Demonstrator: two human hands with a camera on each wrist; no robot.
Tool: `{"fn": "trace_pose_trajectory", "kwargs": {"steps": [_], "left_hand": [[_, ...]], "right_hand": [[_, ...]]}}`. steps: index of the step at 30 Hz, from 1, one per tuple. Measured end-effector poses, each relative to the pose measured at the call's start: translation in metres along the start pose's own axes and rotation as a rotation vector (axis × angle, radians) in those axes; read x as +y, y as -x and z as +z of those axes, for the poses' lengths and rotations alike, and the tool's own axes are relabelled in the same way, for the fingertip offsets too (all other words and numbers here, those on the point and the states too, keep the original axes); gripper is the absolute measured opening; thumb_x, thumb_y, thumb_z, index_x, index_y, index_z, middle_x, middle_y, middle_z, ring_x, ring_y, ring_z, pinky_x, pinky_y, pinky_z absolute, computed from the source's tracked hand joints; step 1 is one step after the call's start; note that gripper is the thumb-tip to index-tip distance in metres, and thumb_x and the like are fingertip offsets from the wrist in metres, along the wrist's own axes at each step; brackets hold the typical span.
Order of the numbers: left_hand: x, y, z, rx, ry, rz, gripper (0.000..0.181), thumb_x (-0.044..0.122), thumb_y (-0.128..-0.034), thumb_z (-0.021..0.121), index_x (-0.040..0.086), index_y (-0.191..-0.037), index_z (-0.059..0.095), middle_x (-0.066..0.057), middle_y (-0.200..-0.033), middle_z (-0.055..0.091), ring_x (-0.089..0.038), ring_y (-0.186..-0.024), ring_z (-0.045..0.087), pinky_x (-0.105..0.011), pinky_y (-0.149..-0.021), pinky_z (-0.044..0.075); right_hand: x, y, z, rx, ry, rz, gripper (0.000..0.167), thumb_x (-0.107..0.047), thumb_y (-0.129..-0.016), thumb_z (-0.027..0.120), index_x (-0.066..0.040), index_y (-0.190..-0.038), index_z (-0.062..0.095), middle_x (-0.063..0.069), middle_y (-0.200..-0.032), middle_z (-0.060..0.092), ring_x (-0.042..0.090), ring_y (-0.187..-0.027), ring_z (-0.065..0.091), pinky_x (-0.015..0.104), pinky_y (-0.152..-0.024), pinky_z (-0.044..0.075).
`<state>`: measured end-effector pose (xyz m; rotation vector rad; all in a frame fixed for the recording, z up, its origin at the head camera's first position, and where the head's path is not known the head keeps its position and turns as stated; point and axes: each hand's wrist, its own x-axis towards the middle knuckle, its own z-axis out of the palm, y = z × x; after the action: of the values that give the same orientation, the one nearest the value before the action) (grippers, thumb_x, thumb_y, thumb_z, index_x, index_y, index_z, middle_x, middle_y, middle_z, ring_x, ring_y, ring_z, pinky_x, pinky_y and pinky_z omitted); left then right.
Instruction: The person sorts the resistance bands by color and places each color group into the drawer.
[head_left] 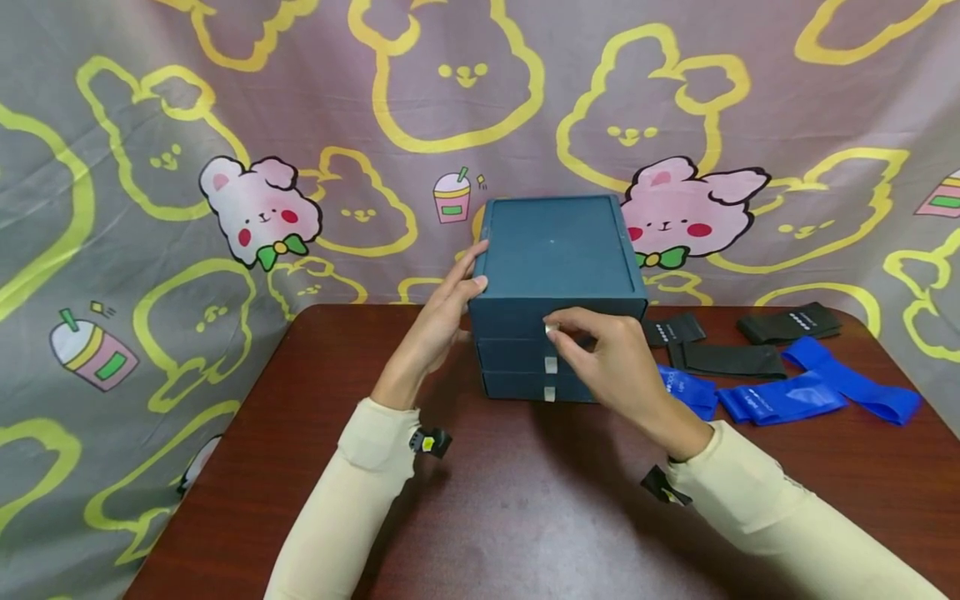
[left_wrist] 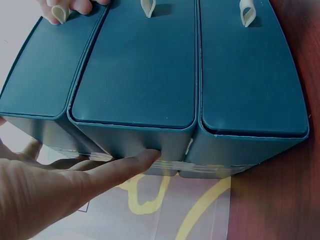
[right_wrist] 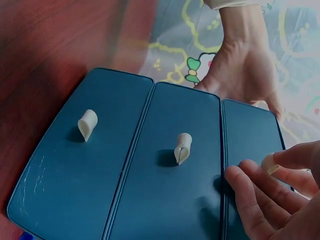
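Observation:
A dark teal box with three stacked drawers [head_left: 558,246] stands on the table against the patterned cloth. Each drawer front carries a small white loop tab; the middle tab [right_wrist: 183,148] and the bottom tab [right_wrist: 88,124] hang free. My right hand [head_left: 618,358] pinches the top drawer's tab [right_wrist: 270,163] between thumb and finger. The top drawer looks closed, its front level with the others. Against the box's left side rests my left hand [head_left: 435,321], fingers extended, with the thumb near the top edge. In the left wrist view, a finger [left_wrist: 125,167] touches the side wall.
To the right of the box lie several flat bands: black ones [head_left: 791,323] toward the back and blue ones [head_left: 787,398] in front. A brown wooden table [head_left: 480,517] extends toward me. The cloth [head_left: 360,100] hangs directly behind it.

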<state>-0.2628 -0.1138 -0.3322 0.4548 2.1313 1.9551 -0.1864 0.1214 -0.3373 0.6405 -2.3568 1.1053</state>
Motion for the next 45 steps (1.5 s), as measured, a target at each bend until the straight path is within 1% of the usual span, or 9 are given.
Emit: {"fn": "trace_pose_trajectory", "kwargs": {"steps": [5, 9, 15, 17, 25, 30, 33, 42, 45], "left_hand": [[0.0, -0.001, 0.0, 0.0, -0.003, -0.003, 0.058, 0.041, -0.1067, 0.047, 0.047, -0.162, 0.03, 0.009, -0.177, 0.006, -0.044, -0.16, 0.013, -0.08, -0.109, 0.035], [0.0, 0.0, 0.0, 0.0, -0.013, 0.0, 0.058, 0.042, -0.1065, 0.047, 0.049, -0.161, 0.03, 0.009, -0.177, 0.007, -0.043, -0.16, 0.014, -0.08, -0.108, 0.035], [0.001, 0.001, 0.0, 0.01, -0.01, 0.003, 0.058, 0.041, -0.1063, 0.047, 0.048, -0.161, 0.031, 0.008, -0.177, 0.007, -0.044, -0.159, 0.017, -0.081, -0.107, 0.035], [0.001, 0.001, 0.0, 0.008, -0.007, 0.001, 0.058, 0.04, -0.1064, 0.047, 0.048, -0.162, 0.03, 0.008, -0.177, 0.007, -0.044, -0.159, 0.017, -0.081, -0.108, 0.035], [0.0, 0.001, 0.001, 0.006, 0.005, -0.002, 0.059, 0.039, -0.1064, 0.047, 0.047, -0.162, 0.03, 0.007, -0.177, 0.006, -0.045, -0.159, 0.017, -0.081, -0.108, 0.034], [0.0, 0.0, 0.001, 0.007, 0.002, 0.001, 0.058, 0.04, -0.1065, 0.048, 0.047, -0.162, 0.031, 0.007, -0.177, 0.007, -0.045, -0.159, 0.016, -0.081, -0.109, 0.034], [0.0, 0.0, 0.001, 0.006, 0.005, 0.004, 0.058, 0.039, -0.1067, 0.048, 0.047, -0.162, 0.03, 0.007, -0.177, 0.006, -0.045, -0.16, 0.014, -0.082, -0.109, 0.032], [-0.001, 0.0, 0.001, 0.005, 0.009, 0.006, 0.058, 0.038, -0.1075, 0.047, 0.046, -0.162, 0.03, 0.007, -0.177, 0.008, -0.043, -0.159, 0.017, -0.083, -0.11, 0.029], [0.0, 0.0, 0.001, 0.004, 0.009, 0.004, 0.058, 0.038, -0.1077, 0.047, 0.046, -0.162, 0.03, 0.006, -0.177, 0.008, -0.043, -0.159, 0.018, -0.083, -0.111, 0.028]], "right_hand": [[0.001, 0.011, -0.001, 0.013, 0.0, 0.036, 0.024, -0.003, -0.094, 0.075, -0.005, -0.118, 0.075, 0.01, -0.101, 0.08, 0.018, -0.082, 0.074, 0.026, -0.065, 0.059], [0.006, 0.027, 0.0, 0.043, 0.0, 0.062, 0.021, 0.001, -0.092, 0.076, -0.003, -0.112, 0.072, 0.008, -0.095, 0.078, 0.02, -0.082, 0.075, 0.027, -0.066, 0.06], [0.024, 0.042, 0.014, -0.041, 0.009, 0.103, 0.018, -0.002, -0.092, 0.076, -0.006, -0.11, 0.075, 0.006, -0.09, 0.079, 0.017, -0.075, 0.071, 0.025, -0.059, 0.052], [0.028, 0.043, 0.019, -0.07, 0.004, 0.116, 0.02, -0.003, -0.093, 0.076, -0.007, -0.112, 0.076, 0.007, -0.092, 0.079, 0.017, -0.075, 0.072, 0.025, -0.057, 0.049], [0.033, 0.038, 0.032, -0.112, -0.065, 0.152, 0.021, -0.004, -0.094, 0.075, -0.006, -0.115, 0.078, 0.01, -0.109, 0.08, 0.023, -0.094, 0.078, 0.038, -0.075, 0.063], [0.033, 0.032, 0.034, -0.14, -0.1, 0.207, 0.018, -0.008, -0.097, 0.072, -0.007, -0.115, 0.079, 0.009, -0.107, 0.081, 0.022, -0.078, 0.075, 0.026, -0.064, 0.057], [0.033, 0.03, 0.033, -0.151, -0.108, 0.225, 0.016, -0.01, -0.098, 0.072, -0.008, -0.112, 0.079, 0.008, -0.102, 0.081, 0.02, -0.065, 0.07, 0.024, -0.058, 0.053], [0.026, 0.041, 0.03, -0.177, -0.098, 0.223, 0.015, -0.01, -0.097, 0.073, -0.007, -0.111, 0.08, 0.007, -0.1, 0.081, 0.005, -0.063, 0.065, 0.023, -0.058, 0.055], [0.02, 0.05, 0.029, -0.177, -0.092, 0.197, 0.015, -0.008, -0.096, 0.074, -0.008, -0.11, 0.08, 0.006, -0.101, 0.081, 0.004, -0.07, 0.067, 0.022, -0.062, 0.055]]}}
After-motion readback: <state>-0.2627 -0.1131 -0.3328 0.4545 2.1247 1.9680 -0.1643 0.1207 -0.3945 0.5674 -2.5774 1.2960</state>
